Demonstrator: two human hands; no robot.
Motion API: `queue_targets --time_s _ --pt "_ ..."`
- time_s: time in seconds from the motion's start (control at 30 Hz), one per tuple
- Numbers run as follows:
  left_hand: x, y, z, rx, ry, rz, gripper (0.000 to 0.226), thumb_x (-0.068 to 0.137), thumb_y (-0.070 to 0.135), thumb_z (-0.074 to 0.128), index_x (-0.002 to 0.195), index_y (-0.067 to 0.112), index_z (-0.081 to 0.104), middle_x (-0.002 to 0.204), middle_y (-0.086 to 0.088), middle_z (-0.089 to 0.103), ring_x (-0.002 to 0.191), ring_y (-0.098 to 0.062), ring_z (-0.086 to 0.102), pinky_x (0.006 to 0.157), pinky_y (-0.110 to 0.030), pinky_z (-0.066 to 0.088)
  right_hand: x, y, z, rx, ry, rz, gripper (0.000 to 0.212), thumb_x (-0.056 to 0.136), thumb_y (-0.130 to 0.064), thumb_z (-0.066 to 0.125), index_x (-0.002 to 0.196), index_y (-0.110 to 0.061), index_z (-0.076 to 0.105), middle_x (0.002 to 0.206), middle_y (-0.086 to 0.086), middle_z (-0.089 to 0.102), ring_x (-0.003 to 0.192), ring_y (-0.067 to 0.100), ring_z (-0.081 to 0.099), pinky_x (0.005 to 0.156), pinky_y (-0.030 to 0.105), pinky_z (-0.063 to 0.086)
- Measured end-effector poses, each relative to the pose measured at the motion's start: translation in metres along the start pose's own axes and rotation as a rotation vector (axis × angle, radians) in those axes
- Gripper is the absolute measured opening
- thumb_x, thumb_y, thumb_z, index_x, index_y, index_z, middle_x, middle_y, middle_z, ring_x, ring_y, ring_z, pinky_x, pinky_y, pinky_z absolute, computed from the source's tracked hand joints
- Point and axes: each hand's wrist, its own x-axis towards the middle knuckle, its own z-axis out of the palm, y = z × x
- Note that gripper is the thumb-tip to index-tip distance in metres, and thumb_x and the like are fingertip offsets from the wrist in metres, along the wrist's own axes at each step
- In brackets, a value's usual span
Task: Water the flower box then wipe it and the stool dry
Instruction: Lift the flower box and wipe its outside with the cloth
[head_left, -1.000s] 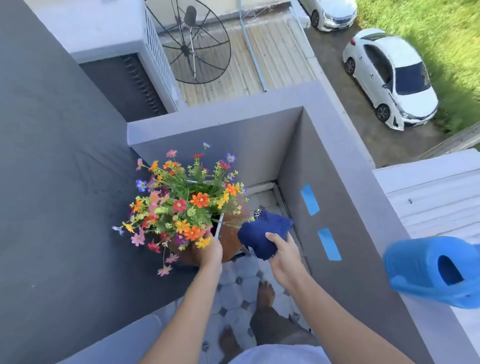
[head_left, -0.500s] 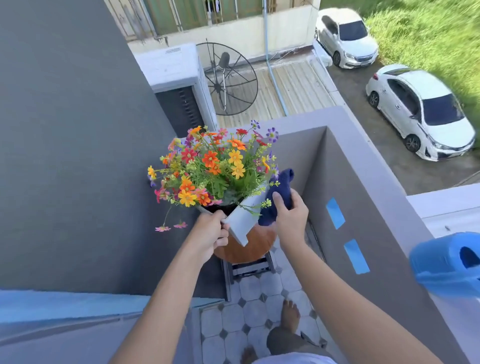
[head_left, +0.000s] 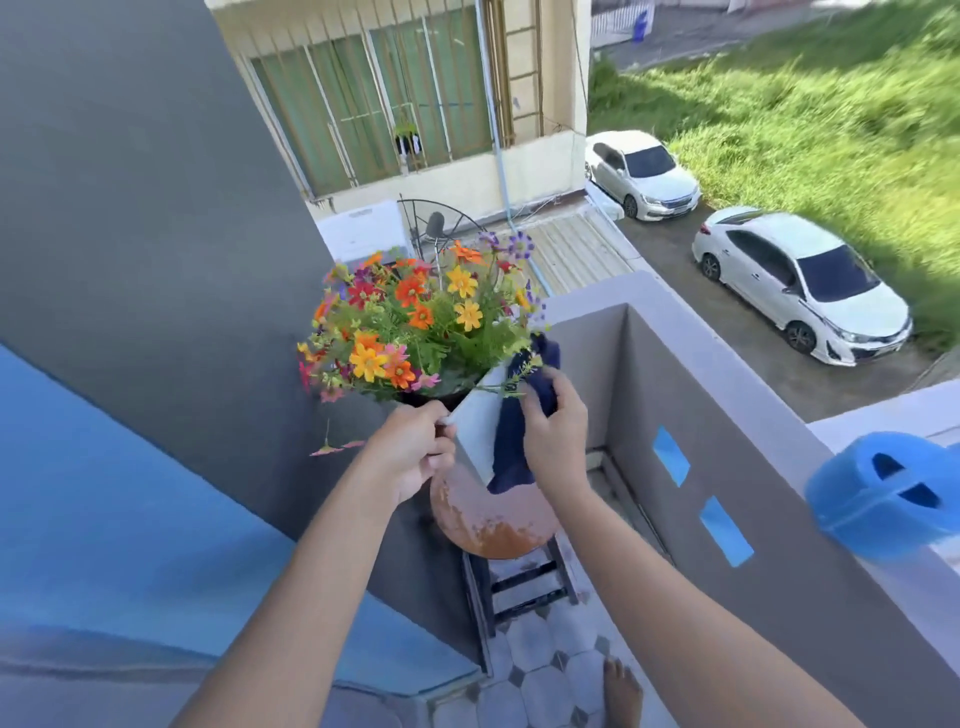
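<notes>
My left hand (head_left: 415, 452) pinches the flower box (head_left: 475, 426) at its near corner, above the round stool (head_left: 488, 519). My right hand (head_left: 553, 431), fingers closed, presses a dark blue cloth (head_left: 511, 441) against the box's right side. Watering can (head_left: 883, 488) sits right, on the ledge.

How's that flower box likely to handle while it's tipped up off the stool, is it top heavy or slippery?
The flower box probably handles top-heavy: the flowers spread well beyond its narrow white body. It looks stiff and smooth, so possibly slick if wet. The left hand grips only one corner while the right hand presses the cloth, so it may twist.
</notes>
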Motion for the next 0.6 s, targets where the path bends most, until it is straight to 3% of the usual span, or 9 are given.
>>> queue_targets --time_s 0.03,0.1,0.23,0.33,0.43,0.5,0.6 --pt "-0.006 -0.001 0.0 0.002 -0.029 0.003 0.023 0.094 0.002 0.039 0.074 0.012 0.038 0.068 -0.008 0.039 0.037 -0.009 0.024 0.034 -0.02 0.019 0.009 -0.009 -0.004 0.024 0.073 0.012 0.004 0.095 -0.009 0.059 0.097 -0.008 0.063 0.079 -0.006 0.058 0.07 -0.001 0.051 0.069 0.024 0.038" --pt "-0.013 -0.003 0.004 -0.003 -0.07 -0.005 0.022 0.094 0.002 0.039 0.074 0.013 0.037 0.067 -0.007 0.039 0.037 -0.009 0.024 0.034 -0.02 0.019 0.028 -0.023 -0.011 0.048 0.156 0.047 0.017 0.094 -0.01 0.057 0.078 -0.016 0.054 0.066 -0.009 0.045 0.061 0.005 0.04 0.065 0.028 0.032" --pt "-0.018 0.0 0.015 -0.005 -0.076 -0.015 0.024 0.094 0.002 0.036 0.072 0.013 0.036 0.067 -0.005 0.036 0.038 -0.009 0.023 0.033 -0.02 0.019 0.025 -0.045 -0.011 0.029 0.086 0.006 0.034 0.092 -0.01 0.055 0.068 -0.033 0.045 0.059 -0.014 0.043 0.058 0.004 0.037 0.061 0.025 0.031" --pt "-0.018 0.007 0.019 -0.008 -0.052 0.008 0.026 0.094 0.001 0.034 0.071 0.013 0.036 0.065 -0.004 0.034 0.038 -0.009 0.022 0.033 -0.02 0.017 0.008 -0.047 -0.008 -0.015 -0.01 -0.047 0.033 0.094 -0.009 0.057 0.071 -0.03 0.048 0.059 -0.018 0.05 0.057 -0.002 0.043 0.058 0.016 0.032" --pt "-0.014 0.017 0.02 -0.023 -0.013 0.032 0.025 0.093 0.0 0.035 0.071 0.012 0.038 0.06 -0.004 0.035 0.031 -0.008 0.023 0.033 -0.019 0.017 -0.003 -0.045 -0.004 -0.07 -0.129 -0.085 0.008 0.096 -0.015 0.061 0.102 -0.015 0.065 0.085 -0.011 0.062 0.071 -0.004 0.052 0.069 0.016 0.039" --pt "-0.012 0.025 0.02 -0.041 0.016 0.048 0.024 0.09 -0.002 0.035 0.07 0.01 0.04 0.054 -0.005 0.036 0.028 -0.008 0.022 0.035 -0.02 0.017 -0.009 -0.049 -0.003 -0.08 -0.191 -0.141 0.018 0.095 -0.012 0.061 0.113 -0.009 0.065 0.095 -0.003 0.065 0.078 -0.004 0.056 0.072 0.009 0.04" --pt "-0.009 0.035 0.019 -0.12 0.025 0.057 0.027 0.092 -0.003 0.034 0.068 0.009 0.039 0.061 -0.007 0.035 0.025 -0.007 0.022 0.03 -0.016 0.015 -0.021 -0.052 -0.002 -0.135 -0.264 -0.274 0.016 0.094 -0.007 0.061 0.11 -0.005 0.062 0.096 0.001 0.063 0.081 -0.006 0.053 0.074 0.008 0.037"
